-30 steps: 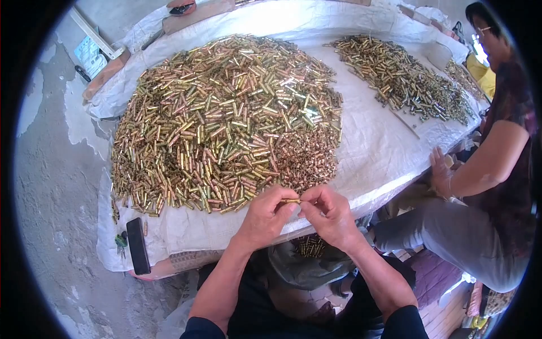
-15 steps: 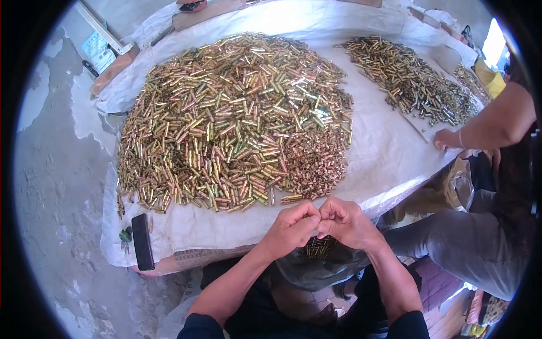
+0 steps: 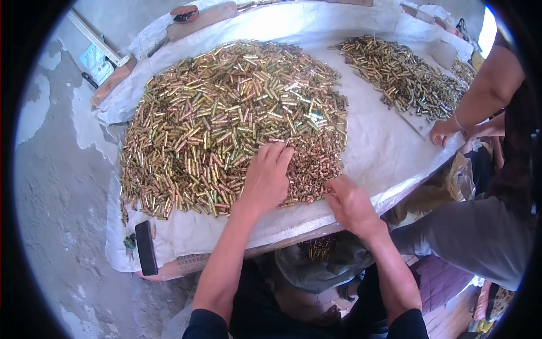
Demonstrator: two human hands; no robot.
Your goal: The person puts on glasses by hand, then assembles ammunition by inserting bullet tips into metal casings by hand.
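A broad heap of brass-coloured metal tubes (image 3: 209, 124) covers much of the white sheet. At its near right lies a patch of short metal rings or nuts (image 3: 314, 164). My left hand (image 3: 265, 178) rests on the heap where the tubes meet the short pieces. Its fingers are stretched forward, and their tips touch the tubes. My right hand (image 3: 351, 204) is at the near right edge of the short pieces, fingers curled together; whatever is between them is too small to make out. Below the table edge, a dark bag (image 3: 299, 271) holds finished-looking metal pieces (image 3: 319, 247).
A black phone (image 3: 146, 247) and keys (image 3: 129, 243) lie at the sheet's near left corner. Another metal-parts heap (image 3: 401, 73) is at the far right, with a thin rod (image 3: 411, 125) beside it. A co-worker's hand (image 3: 443, 133) works there; their grey-clad leg (image 3: 468, 240) is close by.
My hands were together above the bag. They have parted and moved forward, the left onto the tubes, the right to the edge of the short pieces. The view has shifted slightly.
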